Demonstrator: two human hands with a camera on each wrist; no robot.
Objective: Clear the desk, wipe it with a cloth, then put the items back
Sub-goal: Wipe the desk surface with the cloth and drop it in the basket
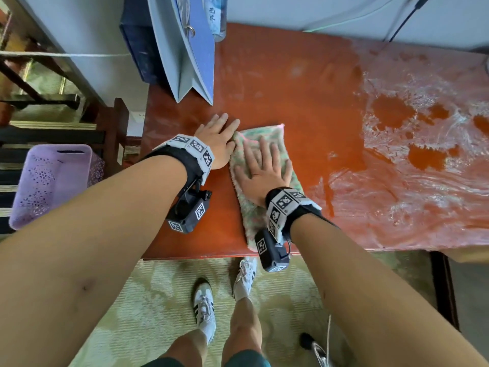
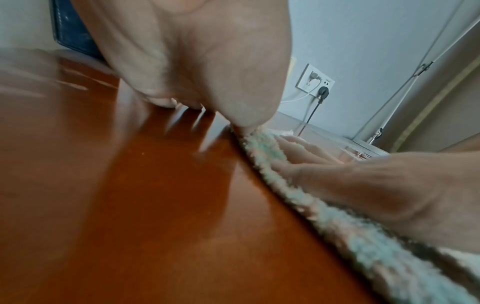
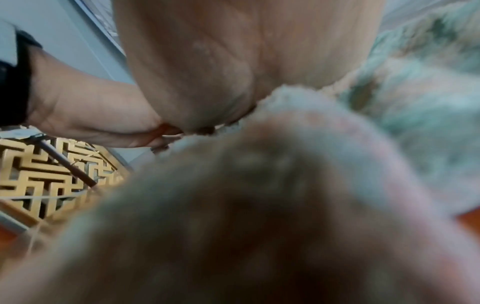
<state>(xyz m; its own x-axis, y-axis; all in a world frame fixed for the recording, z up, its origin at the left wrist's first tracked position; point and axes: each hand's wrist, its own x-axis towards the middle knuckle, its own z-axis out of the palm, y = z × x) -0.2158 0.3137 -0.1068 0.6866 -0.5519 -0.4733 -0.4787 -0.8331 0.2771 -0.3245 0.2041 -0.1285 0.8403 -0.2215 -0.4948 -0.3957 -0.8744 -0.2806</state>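
Two hands lying flat on desk (image 1: 291, 83): right hand (image 1: 260, 170) pressing spread fingers on cloth (image 1: 264, 139) near front edge; left hand (image 1: 217, 143) resting open beside it, thumb touching cloth. Lilac basket (image 1: 53, 181) sitting on floor left, contents hidden. Blue folder (image 1: 195, 62) standing at back-left corner; white streaky film covering desk's right part.

Left hand (image 1: 215, 144) lies flat, fingers straight; right hand (image 1: 260, 170) just beside it, palm down, fingers spread.
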